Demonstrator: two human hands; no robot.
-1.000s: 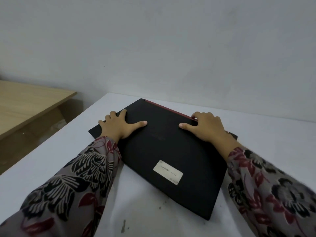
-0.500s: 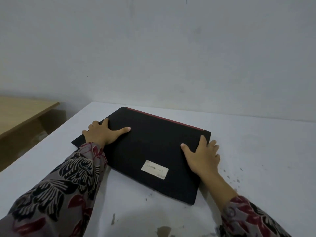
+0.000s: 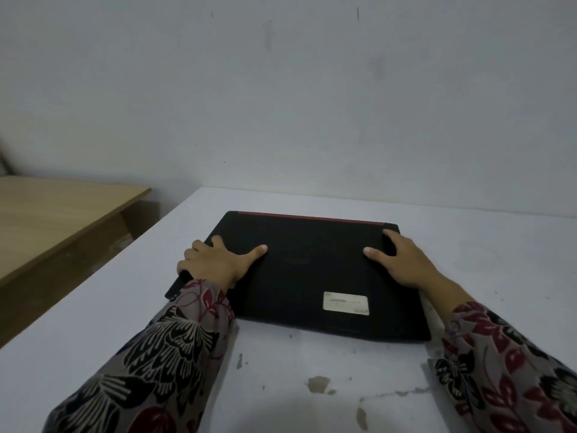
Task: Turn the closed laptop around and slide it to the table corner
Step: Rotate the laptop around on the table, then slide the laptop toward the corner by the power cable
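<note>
Laptop (image 3: 312, 276): closed, flat on desk (image 3: 125, 307) between the hands. Left hand (image 3: 218, 260) grips one side edge, thumb splayed on lid. Right hand (image 3: 402, 260) covers the opposite edge, finger curl unclear. Paired hold presumably steers the slide.

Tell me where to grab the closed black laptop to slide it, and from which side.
Grip the closed black laptop by its side edges, one hand from each side, thumbs on the lid, as the left hand and right hand do now. It lies flat on the white table, thin and wide, so the sides likely hold best.
</note>
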